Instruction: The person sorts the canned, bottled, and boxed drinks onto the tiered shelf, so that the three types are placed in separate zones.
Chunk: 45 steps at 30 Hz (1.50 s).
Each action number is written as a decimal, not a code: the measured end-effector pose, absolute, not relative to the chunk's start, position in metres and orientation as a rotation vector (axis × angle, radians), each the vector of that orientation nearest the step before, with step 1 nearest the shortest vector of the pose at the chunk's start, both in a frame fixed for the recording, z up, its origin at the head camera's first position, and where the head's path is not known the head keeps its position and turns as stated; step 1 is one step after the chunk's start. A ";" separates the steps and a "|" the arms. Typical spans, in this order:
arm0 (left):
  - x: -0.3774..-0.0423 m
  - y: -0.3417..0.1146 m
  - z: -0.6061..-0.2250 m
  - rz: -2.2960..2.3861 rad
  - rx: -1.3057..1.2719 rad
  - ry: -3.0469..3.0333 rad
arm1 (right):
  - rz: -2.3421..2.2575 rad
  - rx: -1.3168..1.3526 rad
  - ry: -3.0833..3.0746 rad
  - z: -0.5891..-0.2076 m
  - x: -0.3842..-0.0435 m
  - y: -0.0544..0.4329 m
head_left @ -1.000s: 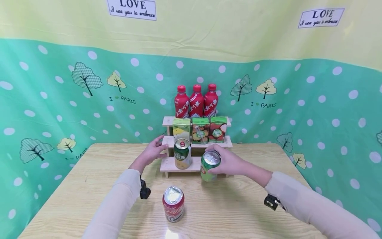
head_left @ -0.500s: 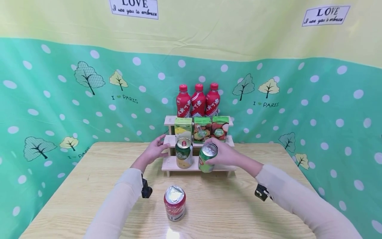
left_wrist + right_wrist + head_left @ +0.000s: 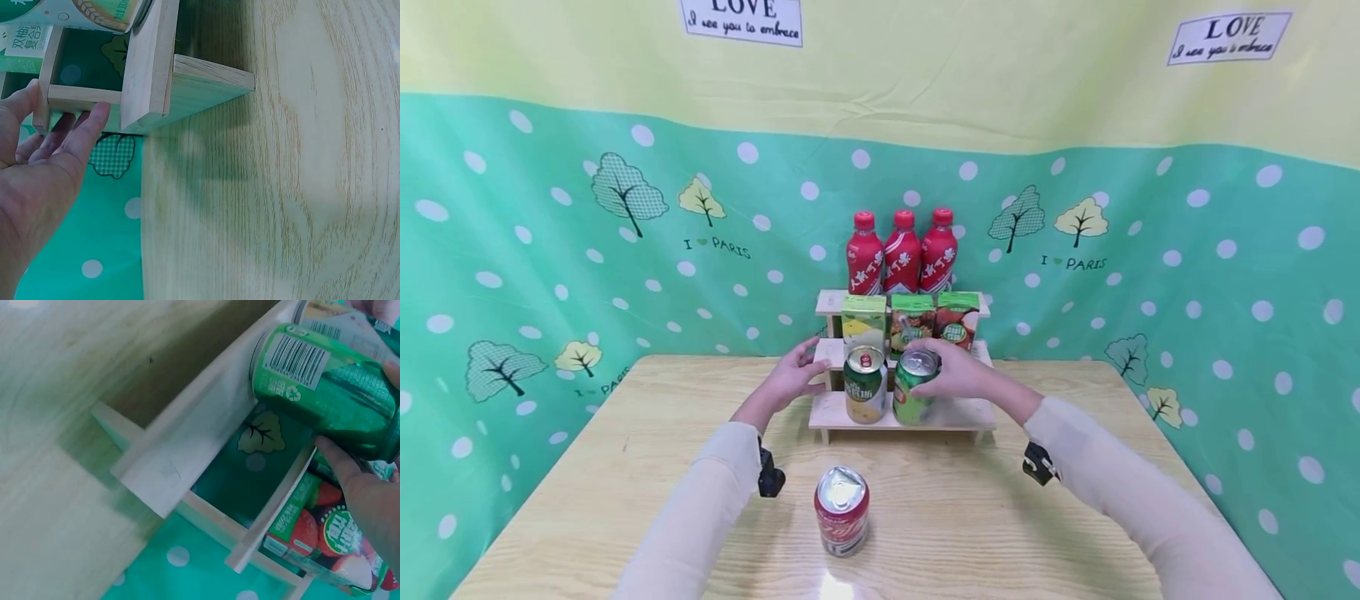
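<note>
A three-tier wooden display shelf [image 3: 898, 422] stands at the back of the table. My right hand [image 3: 955, 369] holds a green drink can [image 3: 912, 407] upright by its upper part; its base meets the lowest tier in the right wrist view. Close to its left stands a green-and-yellow drink can [image 3: 865, 398] on that same tier. My left hand [image 3: 47, 169] grips the shelf's left end, thumb and fingers around the middle tier's end and side frame. Nearer the front of the table, a red drink can [image 3: 842, 517] stands upright.
Three juice boxes fill the middle tier: a pear one [image 3: 863, 319], one in the centre [image 3: 912, 319] and a strawberry one [image 3: 325, 532]. Three red bottles [image 3: 902, 258] line the top tier. A patterned green cloth [image 3: 700, 292] hangs behind the table [image 3: 625, 467].
My right hand has moved the green can left and back, from in front of the shelf onto its lowest tier beside the other can. The left hand has stayed at the shelf's left end.
</note>
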<state>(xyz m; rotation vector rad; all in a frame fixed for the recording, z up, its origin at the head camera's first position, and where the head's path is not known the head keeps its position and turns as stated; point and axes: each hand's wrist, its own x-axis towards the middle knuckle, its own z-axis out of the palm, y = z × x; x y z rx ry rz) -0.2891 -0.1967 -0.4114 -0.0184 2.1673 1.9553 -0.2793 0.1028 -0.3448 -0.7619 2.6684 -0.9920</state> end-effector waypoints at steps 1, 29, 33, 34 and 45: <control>-0.289 -0.196 -0.411 1.956 -0.018 2.169 | -0.967 -0.767 2.672 -0.343 -0.280 0.103; -0.291 -0.195 -0.410 1.960 -0.017 2.164 | -0.834 -0.827 2.643 -0.325 -0.282 0.104; -0.293 -0.196 -0.412 1.955 -0.009 2.169 | -0.841 -0.808 2.688 -0.323 -0.280 0.107; -0.293 -0.196 -0.412 1.956 -0.006 2.169 | -0.846 -0.805 2.699 -0.321 -0.279 0.108; -0.291 -0.197 -0.412 1.947 -0.022 2.170 | -0.892 -0.918 2.708 -0.310 -0.258 0.107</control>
